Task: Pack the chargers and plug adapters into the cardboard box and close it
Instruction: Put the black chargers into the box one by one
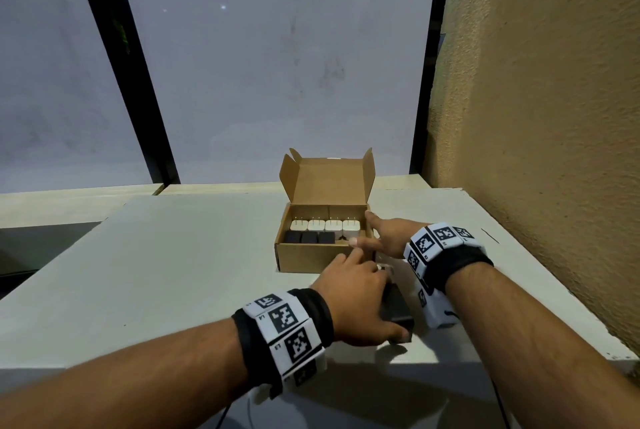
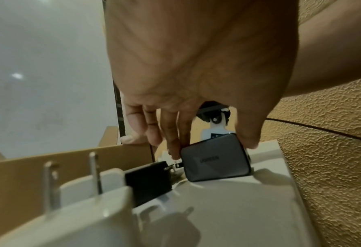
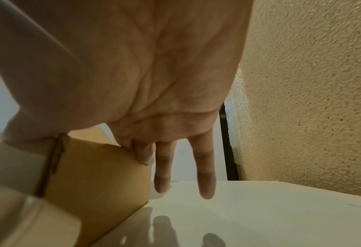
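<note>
The cardboard box [image 1: 311, 259] stands open on the table with its lid upright. Inside, a row of white chargers [image 1: 325, 225] sits behind a row of black adapters [image 1: 310, 238]. My left hand [image 1: 349, 293] grips a dark grey charger [image 1: 398, 311] on the table just in front of the box's right corner. In the left wrist view the fingers and thumb pinch that charger [image 2: 215, 163]. Beside it lie a black adapter [image 2: 148, 182] and a white charger [image 2: 86, 208], prongs up. My right hand [image 1: 377, 238] rests on the box's right wall [image 3: 103, 175], fingers straight.
A rough tan wall [image 1: 536, 117] runs close along the table's right side. A large grey window pane with black frames [image 1: 138, 89] rises behind the box. The pale table [image 1: 173, 272] stretches left of the box. A thin black cable [image 2: 323, 128] crosses the wall.
</note>
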`<state>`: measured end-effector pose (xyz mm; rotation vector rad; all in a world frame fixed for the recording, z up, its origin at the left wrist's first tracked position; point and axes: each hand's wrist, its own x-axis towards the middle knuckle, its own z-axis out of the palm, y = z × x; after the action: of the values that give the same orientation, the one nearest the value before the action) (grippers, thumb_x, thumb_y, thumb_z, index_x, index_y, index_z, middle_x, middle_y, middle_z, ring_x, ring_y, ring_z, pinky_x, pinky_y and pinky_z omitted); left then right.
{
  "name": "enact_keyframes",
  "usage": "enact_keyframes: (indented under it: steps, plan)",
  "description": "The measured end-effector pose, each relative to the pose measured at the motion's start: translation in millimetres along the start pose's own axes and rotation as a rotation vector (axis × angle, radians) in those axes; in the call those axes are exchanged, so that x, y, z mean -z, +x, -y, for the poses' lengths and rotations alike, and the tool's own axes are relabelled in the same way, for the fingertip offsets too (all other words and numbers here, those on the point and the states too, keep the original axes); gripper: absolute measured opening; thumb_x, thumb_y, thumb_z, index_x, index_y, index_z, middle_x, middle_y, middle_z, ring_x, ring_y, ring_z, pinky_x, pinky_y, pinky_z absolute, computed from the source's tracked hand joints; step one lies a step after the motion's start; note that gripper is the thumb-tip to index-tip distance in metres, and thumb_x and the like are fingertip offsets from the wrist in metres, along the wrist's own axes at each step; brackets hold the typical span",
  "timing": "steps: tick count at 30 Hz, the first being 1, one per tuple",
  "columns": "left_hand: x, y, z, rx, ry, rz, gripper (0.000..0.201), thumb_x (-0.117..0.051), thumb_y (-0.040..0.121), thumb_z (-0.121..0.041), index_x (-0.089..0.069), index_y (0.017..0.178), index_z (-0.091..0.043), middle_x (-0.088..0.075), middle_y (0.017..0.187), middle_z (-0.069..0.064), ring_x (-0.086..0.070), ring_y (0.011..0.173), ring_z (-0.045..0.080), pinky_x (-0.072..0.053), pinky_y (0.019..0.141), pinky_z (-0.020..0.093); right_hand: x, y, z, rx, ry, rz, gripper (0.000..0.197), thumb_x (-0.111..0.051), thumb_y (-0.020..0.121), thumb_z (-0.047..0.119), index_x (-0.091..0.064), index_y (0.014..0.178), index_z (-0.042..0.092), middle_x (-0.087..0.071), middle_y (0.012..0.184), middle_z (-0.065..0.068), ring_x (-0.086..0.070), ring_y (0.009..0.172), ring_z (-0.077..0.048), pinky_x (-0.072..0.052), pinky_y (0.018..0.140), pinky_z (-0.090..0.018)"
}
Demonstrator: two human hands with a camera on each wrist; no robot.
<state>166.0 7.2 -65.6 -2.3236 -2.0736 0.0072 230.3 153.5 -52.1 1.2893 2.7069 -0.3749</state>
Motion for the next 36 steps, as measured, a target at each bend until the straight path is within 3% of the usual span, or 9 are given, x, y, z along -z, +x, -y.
enact_keyframes:
  steps: [6, 9, 12, 16, 21, 26, 29, 33, 36]
  plan:
    - [2, -5, 1, 0.003, -0.259, -0.065, 0.063, -0.074, 0.063, -0.063, -0.056, 0.108, -0.024, -0.063, 0.1, -0.007, -0.054, 0.088, 0.014, -0.052, 0.08, 0.032, 0, 0, -1, 0.019, 0.033, -0.001, 0.085, -0.037, 0.087, 0.07, -0.012, 0.152, 0.021, -0.032, 0.154, -0.012, -0.036, 0.138, -0.031, -0.028, 0.111, -0.042]
    - [8, -8, 8, -0.015, -0.478, -0.066, 0.074, -0.082, 0.06, -0.05, -0.048, 0.119, -0.023, -0.055, 0.11, -0.008, -0.054, 0.094, 0.011, -0.054, 0.084, 0.029, -3, 3, -4, 0.013, 0.017, -0.005, 0.078, -0.036, 0.092, 0.062, -0.011, 0.153, 0.019, -0.036, 0.152, -0.015, -0.04, 0.135, -0.032, -0.03, 0.11, -0.041]
    - [16, -10, 18, -0.034, -0.595, -0.133, 0.083, -0.085, 0.059, -0.046, -0.042, 0.127, -0.025, -0.052, 0.119, -0.009, -0.054, 0.103, 0.008, -0.053, 0.091, 0.027, -3, 4, -7, 0.016, 0.002, -0.041, 0.058, -0.029, 0.102, 0.04, -0.014, 0.152, 0.016, -0.051, 0.138, -0.018, -0.054, 0.121, -0.031, -0.041, 0.102, -0.037]
    - [28, -12, 39, -0.06, -0.613, -0.23, 0.082, -0.088, 0.06, -0.033, -0.042, 0.128, -0.026, -0.047, 0.119, -0.01, -0.052, 0.103, 0.004, -0.047, 0.09, 0.011, 0, 6, -5, 0.055, 0.007, -0.033, 0.054, -0.042, 0.099, 0.036, -0.026, 0.146, 0.015, -0.057, 0.131, -0.018, -0.056, 0.115, -0.033, -0.044, 0.098, -0.04]
    - [45, 1, 71, -0.042, -0.543, -0.301, 0.073, -0.089, 0.058, -0.031, -0.054, 0.121, -0.02, -0.045, 0.115, -0.007, -0.053, 0.103, 0.009, -0.05, 0.094, 0.019, -2, 8, -7, 0.092, -0.002, -0.026, 0.069, -0.047, 0.092, 0.052, -0.024, 0.145, 0.013, -0.057, 0.13, -0.019, -0.055, 0.116, -0.034, -0.043, 0.099, -0.041]
    - [47, 34, 99, 0.147, -0.534, -0.406, 0.08, -0.092, 0.055, -0.03, -0.051, 0.122, -0.017, -0.039, 0.132, 0.0, -0.051, 0.111, 0.015, -0.052, 0.095, 0.026, -3, 9, -6, 0.077, -0.01, -0.02, 0.081, -0.042, 0.087, 0.066, -0.022, 0.146, 0.014, -0.052, 0.137, -0.017, -0.051, 0.122, -0.033, -0.041, 0.102, -0.04]
    - [35, 53, 110, 0.199, -0.524, -0.357, 0.08, -0.093, 0.054, -0.027, -0.05, 0.121, -0.018, -0.042, 0.132, 0.001, -0.052, 0.113, 0.018, -0.054, 0.094, 0.031, -3, 10, -5, 0.075, 0.01, -0.01, 0.085, -0.043, 0.084, 0.07, -0.022, 0.145, 0.014, -0.049, 0.14, -0.016, -0.05, 0.124, -0.032, -0.04, 0.103, -0.041]
    - [21, 71, 113, 0.197, -0.481, -0.262, 0.079, -0.093, 0.054, -0.023, -0.05, 0.12, -0.018, -0.051, 0.124, 0.003, -0.055, 0.109, 0.02, -0.055, 0.091, 0.035, -4, 12, -7, 0.105, 0.018, -0.029, 0.081, -0.044, 0.081, 0.073, -0.031, 0.136, 0.015, -0.059, 0.126, -0.014, -0.058, 0.109, -0.03, -0.046, 0.096, -0.043]
    - [19, 78, 114, 0.19, -0.421, -0.196, 0.073, -0.091, 0.057, -0.022, -0.051, 0.119, -0.016, -0.051, 0.123, 0.004, -0.054, 0.108, 0.02, -0.054, 0.092, 0.036, -5, 13, -8, 0.102, 0.008, -0.037, 0.082, -0.043, 0.081, 0.074, -0.031, 0.136, 0.015, -0.06, 0.124, -0.014, -0.058, 0.109, -0.03, -0.046, 0.096, -0.044]
